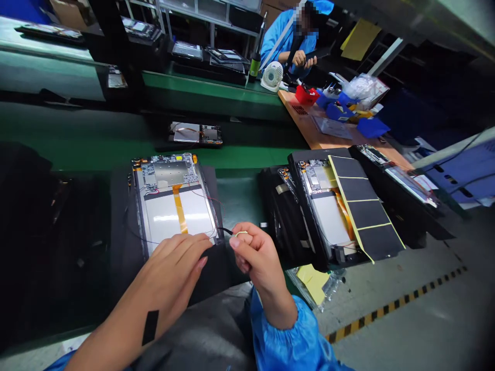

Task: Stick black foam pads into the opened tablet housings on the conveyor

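Note:
An opened tablet (pixel 158 206) lies in front of me on a black foam sheet (pixel 211 188), its circuit board at the far end. An orange flex cable (pixel 179 208) runs down over its silvery-white battery, and thin wires loop out at both sides. My left hand (pixel 176 260) rests over the near edge of the tablet, fingers stretched out and close together; what lies under them is hidden. At the near right corner my right hand (pixel 255 250) is closed in a pinch on a thin black-tipped tool (pixel 225 230), pointing left toward the tablet. A black strip (pixel 150 327) sticks to my left forearm.
To the right, another opened tablet (pixel 328 211) lies on stacked black foam, with a yellow-edged sheet of black pads (pixel 365 198) over it. One more tablet (pixel 193 133) lies farther back on the green bench. A co-worker (pixel 286 41) works beyond a small white fan (pixel 272 76).

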Demonstrator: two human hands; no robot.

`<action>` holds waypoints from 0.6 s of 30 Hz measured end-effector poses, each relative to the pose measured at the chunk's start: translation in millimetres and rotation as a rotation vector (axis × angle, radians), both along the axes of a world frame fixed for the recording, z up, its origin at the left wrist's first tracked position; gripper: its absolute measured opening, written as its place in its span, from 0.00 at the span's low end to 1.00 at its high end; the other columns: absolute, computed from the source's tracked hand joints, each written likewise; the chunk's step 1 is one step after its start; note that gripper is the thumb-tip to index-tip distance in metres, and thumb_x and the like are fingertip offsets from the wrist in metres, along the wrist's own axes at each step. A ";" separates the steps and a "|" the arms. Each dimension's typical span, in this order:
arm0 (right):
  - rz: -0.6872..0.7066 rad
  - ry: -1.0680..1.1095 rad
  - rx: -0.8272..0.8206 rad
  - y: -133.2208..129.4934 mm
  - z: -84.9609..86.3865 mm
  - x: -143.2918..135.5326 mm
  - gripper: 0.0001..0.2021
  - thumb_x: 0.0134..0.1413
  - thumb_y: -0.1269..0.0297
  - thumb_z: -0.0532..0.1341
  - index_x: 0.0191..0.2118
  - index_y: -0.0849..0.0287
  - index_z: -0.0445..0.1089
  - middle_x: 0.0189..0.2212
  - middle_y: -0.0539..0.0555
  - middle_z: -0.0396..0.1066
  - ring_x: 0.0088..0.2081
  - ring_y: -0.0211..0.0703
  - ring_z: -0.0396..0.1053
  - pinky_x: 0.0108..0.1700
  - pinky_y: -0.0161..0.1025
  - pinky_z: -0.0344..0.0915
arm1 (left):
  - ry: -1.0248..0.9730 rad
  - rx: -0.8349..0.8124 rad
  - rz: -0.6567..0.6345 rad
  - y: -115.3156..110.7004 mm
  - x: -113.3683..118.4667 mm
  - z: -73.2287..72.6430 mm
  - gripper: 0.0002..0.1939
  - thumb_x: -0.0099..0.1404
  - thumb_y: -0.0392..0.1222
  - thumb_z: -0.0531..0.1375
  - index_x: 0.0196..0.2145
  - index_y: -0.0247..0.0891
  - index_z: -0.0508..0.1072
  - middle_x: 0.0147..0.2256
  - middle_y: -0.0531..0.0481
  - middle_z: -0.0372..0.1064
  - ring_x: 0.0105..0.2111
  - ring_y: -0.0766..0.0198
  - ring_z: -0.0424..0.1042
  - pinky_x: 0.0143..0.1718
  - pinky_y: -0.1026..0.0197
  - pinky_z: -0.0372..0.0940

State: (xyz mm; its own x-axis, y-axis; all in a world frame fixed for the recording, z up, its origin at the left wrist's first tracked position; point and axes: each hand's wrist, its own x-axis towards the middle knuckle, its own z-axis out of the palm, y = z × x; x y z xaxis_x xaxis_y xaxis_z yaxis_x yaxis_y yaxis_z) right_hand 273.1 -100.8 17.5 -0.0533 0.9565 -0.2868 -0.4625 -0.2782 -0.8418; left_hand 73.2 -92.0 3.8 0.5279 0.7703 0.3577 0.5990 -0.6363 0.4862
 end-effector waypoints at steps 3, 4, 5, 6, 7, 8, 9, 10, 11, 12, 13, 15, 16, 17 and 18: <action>0.082 -0.035 -0.057 8.3 0.8 -6.2 0.13 0.50 0.57 0.71 0.31 0.59 0.69 0.12 0.38 0.59 0.12 0.26 0.48 0.14 0.26 0.47 | 0.019 0.010 -0.027 0.1 -7.2 2.3 0.11 0.78 0.40 0.49 0.52 0.43 0.68 0.53 0.49 0.74 0.52 0.57 0.70 0.52 0.54 0.63; 0.111 -0.037 -0.072 11.4 1.2 -8.2 0.13 0.50 0.57 0.70 0.31 0.59 0.69 0.12 0.38 0.60 0.11 0.27 0.49 0.13 0.27 0.47 | 0.028 0.029 -0.033 0.4 -9.4 2.6 0.10 0.78 0.40 0.49 0.51 0.43 0.68 0.53 0.49 0.74 0.52 0.56 0.70 0.52 0.54 0.63; 0.131 -0.044 -0.085 14.4 1.6 -9.9 0.12 0.49 0.58 0.69 0.30 0.59 0.69 0.12 0.39 0.60 0.11 0.27 0.50 0.13 0.27 0.48 | 0.043 0.040 -0.043 0.8 -11.4 2.7 0.10 0.78 0.39 0.50 0.51 0.43 0.69 0.53 0.48 0.74 0.52 0.56 0.70 0.52 0.54 0.64; 0.142 -0.055 -0.095 17.4 1.9 -11.3 0.11 0.48 0.58 0.69 0.30 0.59 0.70 0.12 0.39 0.61 0.11 0.28 0.51 0.13 0.27 0.48 | 0.055 0.046 -0.053 1.3 -13.2 2.9 0.10 0.77 0.39 0.50 0.51 0.43 0.69 0.53 0.48 0.74 0.52 0.56 0.70 0.53 0.54 0.64; 0.150 -0.070 -0.104 20.1 2.1 -12.4 0.11 0.47 0.59 0.68 0.30 0.59 0.70 0.11 0.39 0.62 0.10 0.28 0.52 0.13 0.27 0.48 | 0.064 0.045 -0.065 1.9 -14.7 3.1 0.10 0.77 0.39 0.50 0.50 0.43 0.69 0.53 0.48 0.74 0.52 0.56 0.70 0.53 0.54 0.64; 0.154 -0.087 -0.113 22.6 2.1 -13.2 0.10 0.47 0.59 0.68 0.30 0.59 0.70 0.11 0.40 0.63 0.10 0.28 0.53 0.13 0.27 0.48 | 0.073 0.037 -0.081 2.5 -15.9 3.3 0.10 0.77 0.39 0.50 0.50 0.43 0.69 0.53 0.48 0.74 0.52 0.56 0.70 0.53 0.54 0.64; 0.155 -0.104 -0.123 24.7 2.0 -13.8 0.10 0.46 0.59 0.67 0.30 0.59 0.70 0.11 0.40 0.63 0.10 0.29 0.53 0.13 0.27 0.48 | 0.076 0.032 -0.095 3.2 -16.8 3.4 0.10 0.77 0.39 0.51 0.50 0.42 0.69 0.53 0.47 0.74 0.52 0.56 0.70 0.53 0.53 0.64; 0.159 -0.119 -0.133 26.4 1.8 -14.3 0.10 0.46 0.59 0.67 0.30 0.59 0.70 0.11 0.40 0.64 0.10 0.29 0.54 0.13 0.27 0.49 | 0.073 0.030 -0.106 3.9 -17.3 3.2 0.10 0.77 0.39 0.50 0.50 0.42 0.69 0.53 0.47 0.74 0.52 0.55 0.70 0.53 0.53 0.64; 0.160 -0.132 -0.141 27.7 1.5 -14.7 0.10 0.46 0.59 0.67 0.30 0.59 0.69 0.11 0.40 0.64 0.10 0.29 0.54 0.12 0.28 0.49 | 0.068 0.033 -0.113 4.7 -17.6 2.8 0.10 0.77 0.39 0.50 0.50 0.42 0.69 0.53 0.47 0.74 0.52 0.55 0.70 0.53 0.53 0.64; 0.158 -0.145 -0.147 28.5 1.3 -15.0 0.10 0.46 0.59 0.67 0.30 0.59 0.69 0.11 0.40 0.65 0.10 0.29 0.54 0.12 0.28 0.49 | 0.062 0.042 -0.117 5.6 -17.5 2.0 0.10 0.78 0.39 0.50 0.50 0.42 0.69 0.53 0.47 0.74 0.52 0.55 0.70 0.53 0.53 0.64; 0.155 -0.158 -0.152 29.0 1.0 -15.4 0.11 0.46 0.59 0.67 0.30 0.59 0.69 0.11 0.40 0.65 0.10 0.29 0.54 0.12 0.28 0.50 | 0.057 0.057 -0.119 6.4 -17.3 0.8 0.10 0.78 0.39 0.49 0.49 0.42 0.69 0.52 0.47 0.75 0.51 0.55 0.70 0.52 0.53 0.65; 0.150 -0.185 -0.163 29.1 0.4 -16.4 0.12 0.44 0.58 0.69 0.30 0.59 0.69 0.12 0.41 0.66 0.10 0.29 0.56 0.12 0.27 0.51 | 0.039 0.114 -0.117 7.9 -16.5 -2.0 0.11 0.78 0.40 0.49 0.47 0.41 0.70 0.51 0.47 0.76 0.49 0.56 0.72 0.50 0.53 0.66; 0.149 -0.197 -0.168 28.8 0.2 -17.0 0.13 0.44 0.57 0.69 0.30 0.59 0.68 0.12 0.41 0.67 0.10 0.29 0.56 0.13 0.27 0.51 | 0.034 0.140 -0.116 8.5 -16.1 -3.3 0.12 0.78 0.40 0.48 0.46 0.41 0.71 0.50 0.47 0.76 0.48 0.56 0.72 0.49 0.53 0.67; 0.147 -0.209 -0.172 28.3 -0.1 -17.6 0.13 0.44 0.57 0.69 0.31 0.59 0.68 0.12 0.41 0.67 0.10 0.29 0.57 0.13 0.27 0.52 | 0.031 0.161 -0.113 8.7 -15.9 -4.0 0.12 0.78 0.40 0.48 0.45 0.41 0.71 0.50 0.46 0.76 0.48 0.55 0.73 0.48 0.53 0.67; 0.146 -0.219 -0.175 27.8 -0.3 -18.2 0.13 0.44 0.57 0.69 0.31 0.58 0.68 0.12 0.41 0.67 0.10 0.30 0.57 0.13 0.27 0.53 | 0.034 0.170 -0.114 8.8 -15.8 -4.2 0.13 0.78 0.39 0.48 0.45 0.40 0.72 0.50 0.46 0.76 0.48 0.55 0.73 0.48 0.53 0.68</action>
State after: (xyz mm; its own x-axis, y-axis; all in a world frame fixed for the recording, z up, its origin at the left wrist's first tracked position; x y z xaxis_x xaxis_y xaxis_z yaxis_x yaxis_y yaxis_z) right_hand 254.9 -73.0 17.3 -0.1057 0.8784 -0.4660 -0.2199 -0.4777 -0.8506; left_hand 57.4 -83.2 -0.4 0.6222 0.6345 0.4586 0.5322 -0.7724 0.3467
